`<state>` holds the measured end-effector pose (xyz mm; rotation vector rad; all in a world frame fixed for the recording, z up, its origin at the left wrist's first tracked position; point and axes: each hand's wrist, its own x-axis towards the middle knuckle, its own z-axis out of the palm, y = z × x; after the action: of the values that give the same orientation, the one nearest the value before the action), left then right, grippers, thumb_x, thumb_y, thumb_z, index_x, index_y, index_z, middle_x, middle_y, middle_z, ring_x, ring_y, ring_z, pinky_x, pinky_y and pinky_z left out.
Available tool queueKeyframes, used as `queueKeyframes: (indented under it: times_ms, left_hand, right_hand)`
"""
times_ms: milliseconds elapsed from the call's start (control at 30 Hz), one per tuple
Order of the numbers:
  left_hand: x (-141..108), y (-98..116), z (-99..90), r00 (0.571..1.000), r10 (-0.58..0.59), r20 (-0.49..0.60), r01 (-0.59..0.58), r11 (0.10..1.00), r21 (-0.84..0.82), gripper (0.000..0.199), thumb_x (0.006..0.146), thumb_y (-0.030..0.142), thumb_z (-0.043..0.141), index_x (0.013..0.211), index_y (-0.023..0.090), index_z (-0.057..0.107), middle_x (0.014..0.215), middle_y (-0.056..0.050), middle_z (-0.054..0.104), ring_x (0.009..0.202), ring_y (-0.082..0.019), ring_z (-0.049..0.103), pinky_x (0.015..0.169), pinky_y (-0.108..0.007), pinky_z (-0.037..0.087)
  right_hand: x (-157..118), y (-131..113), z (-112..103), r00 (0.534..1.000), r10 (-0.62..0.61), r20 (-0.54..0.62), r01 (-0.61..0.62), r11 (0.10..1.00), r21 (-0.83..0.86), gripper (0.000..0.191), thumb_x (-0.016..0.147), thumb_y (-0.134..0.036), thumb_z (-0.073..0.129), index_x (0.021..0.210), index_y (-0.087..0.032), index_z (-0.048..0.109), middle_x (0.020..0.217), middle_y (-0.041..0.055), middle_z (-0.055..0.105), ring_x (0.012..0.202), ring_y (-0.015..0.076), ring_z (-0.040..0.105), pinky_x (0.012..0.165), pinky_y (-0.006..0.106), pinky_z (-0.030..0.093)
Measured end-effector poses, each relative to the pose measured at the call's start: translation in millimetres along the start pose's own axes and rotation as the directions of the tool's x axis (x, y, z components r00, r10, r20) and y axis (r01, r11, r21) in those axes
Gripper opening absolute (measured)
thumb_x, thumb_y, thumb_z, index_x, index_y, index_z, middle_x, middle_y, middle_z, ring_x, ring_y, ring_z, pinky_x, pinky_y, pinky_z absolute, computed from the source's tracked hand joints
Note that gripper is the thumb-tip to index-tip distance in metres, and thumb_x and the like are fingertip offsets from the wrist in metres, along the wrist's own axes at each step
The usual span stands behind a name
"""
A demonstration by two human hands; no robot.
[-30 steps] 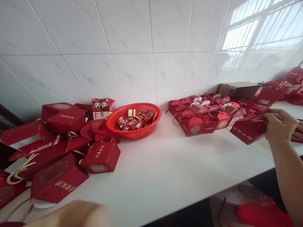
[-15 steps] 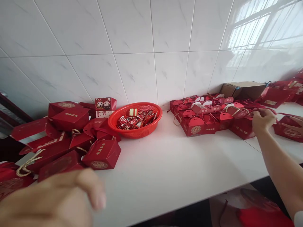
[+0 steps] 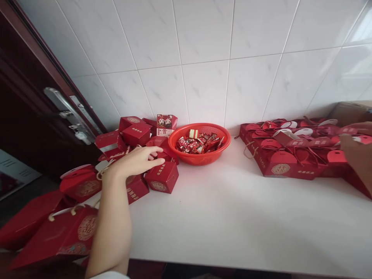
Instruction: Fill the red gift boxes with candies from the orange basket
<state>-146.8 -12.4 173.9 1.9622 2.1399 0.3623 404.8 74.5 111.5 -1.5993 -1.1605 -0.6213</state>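
My left hand (image 3: 139, 159) reaches over the pile of red boxes on the left, its thumb and fingers apart. Nothing shows between them; the far fingertips are partly hidden. Just right of the thumb lies a closed red box (image 3: 162, 177) with gold print. Behind it, a small box with two cartoon figures (image 3: 165, 122) stands near the wall. An orange-red plastic basket (image 3: 200, 158) holds small red packets and one pale yellow piece. My right hand is out of view.
Rows of red boxes with ribbons (image 3: 290, 164) stand on the right. A brown flat surface (image 3: 359, 164) juts in at the right edge. More red gift boxes (image 3: 58, 236) are at the lower left, near a dark door with a metal handle (image 3: 68, 112).
The view has turned left, showing the door. My left hand has gone from the lower left corner to over the box pile. The hands and forearm on the right have left the view.
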Motion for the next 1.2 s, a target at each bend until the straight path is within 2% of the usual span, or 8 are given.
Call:
queueKeyframes:
  times_ms: [167, 300, 433, 600, 833, 967, 1100, 1200]
  left_hand:
    - [17.5, -24.4, 13.0, 0.971, -0.162, 0.178, 0.148, 0.985, 0.089, 0.064, 0.079, 0.061, 0.055, 0.127, 0.020, 0.064, 0.131, -0.013, 0.068, 0.115, -0.031, 0.066, 0.091, -0.034, 0.052]
    - [23.9, -26.0, 21.1, 0.951, -0.106, 0.289, 0.105, 0.994, 0.022, 0.066, 0.076, 0.057, 0.062, 0.130, 0.018, 0.061, 0.130, -0.015, 0.067, 0.111, -0.030, 0.067, 0.087, -0.033, 0.053]
    - [23.2, -6.6, 34.8, 0.893, 0.136, 0.430, -0.073, 0.985, -0.159, 0.067, 0.074, 0.043, 0.071, 0.135, 0.020, 0.057, 0.125, -0.012, 0.068, 0.104, -0.025, 0.069, 0.087, -0.030, 0.053]
    - [21.0, 28.9, 57.8, 0.758, 0.435, 0.486, -0.253, 0.883, -0.396, 0.058, 0.077, 0.030, 0.072, 0.133, 0.025, 0.059, 0.129, -0.009, 0.066, 0.108, -0.024, 0.069, 0.084, -0.029, 0.053]
    - [20.8, 38.0, 70.9, 0.747, 0.453, 0.486, -0.294, 0.882, -0.370, 0.050, 0.077, 0.013, 0.062, 0.126, 0.021, 0.065, 0.106, -0.006, 0.073, 0.085, -0.018, 0.072, 0.075, -0.027, 0.054]
    - [24.3, 49.3, 82.7, 0.773, 0.560, 0.299, -0.383, 0.787, -0.483, 0.040, 0.077, 0.011, 0.061, 0.116, 0.020, 0.069, 0.097, -0.004, 0.072, 0.082, -0.017, 0.071, 0.074, -0.026, 0.056]
    - [29.3, 73.0, 90.0, 0.798, 0.581, -0.161, -0.528, 0.544, -0.652, 0.031, 0.082, 0.014, 0.060, 0.111, 0.017, 0.069, 0.099, -0.005, 0.067, 0.083, -0.015, 0.069, 0.076, -0.028, 0.058]
    - [32.8, 85.2, 89.0, 0.768, 0.546, -0.334, -0.545, 0.282, -0.790, 0.029, 0.080, 0.013, 0.061, 0.108, 0.016, 0.068, 0.091, -0.003, 0.065, 0.074, -0.013, 0.068, 0.071, -0.027, 0.058]
  right_hand:
    - [-62.8, -120.0, 9.9, 0.904, -0.339, 0.260, 0.114, 0.777, 0.619, 0.004, 0.078, -0.023, 0.065, 0.076, -0.025, 0.066, 0.095, 0.0091, 0.074, 0.097, 0.0276, 0.068, 0.089, 0.043, 0.051]
    - [-132.6, -182.2, 18.7, 0.622, -0.601, 0.502, -0.075, 0.592, 0.802, 0.010, 0.087, -0.029, 0.057, 0.091, -0.026, 0.066, 0.100, 0.0089, 0.073, 0.088, 0.0266, 0.070, 0.081, 0.042, 0.055]
    - [-182.7, -211.5, 24.7, 0.315, -0.643, 0.698, -0.350, 0.605, 0.715, 0.026, 0.092, -0.044, 0.054, 0.109, -0.025, 0.060, 0.110, 0.0093, 0.069, 0.075, 0.0216, 0.069, 0.070, 0.038, 0.056]
    - [-203.6, -212.1, 21.7, 0.088, -0.617, 0.782, -0.578, 0.608, 0.545, 0.049, 0.094, -0.064, 0.046, 0.121, -0.023, 0.052, 0.123, 0.0111, 0.063, 0.076, 0.0177, 0.065, 0.074, 0.037, 0.054]
    - [-214.0, -192.3, 17.9, 0.070, -0.602, 0.796, -0.694, 0.544, 0.472, 0.052, 0.093, -0.065, 0.050, 0.124, -0.023, 0.053, 0.126, 0.0111, 0.061, 0.078, 0.0173, 0.063, 0.074, 0.036, 0.053]
    - [-216.9, -194.7, 19.3, 0.100, -0.649, 0.754, -0.787, 0.412, 0.459, 0.050, 0.097, -0.061, 0.043, 0.130, -0.025, 0.053, 0.131, 0.0105, 0.060, 0.099, 0.0220, 0.064, 0.079, 0.035, 0.053]
    - [-209.0, -191.7, 24.6, 0.253, -0.620, 0.743, -0.765, 0.342, 0.545, 0.053, 0.099, -0.061, 0.038, 0.135, -0.026, 0.053, 0.131, 0.0098, 0.060, 0.106, 0.0242, 0.061, 0.079, 0.036, 0.052]
    - [-198.6, -181.8, 30.9, 0.401, -0.553, 0.730, -0.683, 0.351, 0.640, 0.054, 0.097, -0.062, 0.041, 0.134, -0.025, 0.055, 0.118, 0.0088, 0.063, 0.085, 0.0201, 0.059, 0.080, 0.039, 0.052]
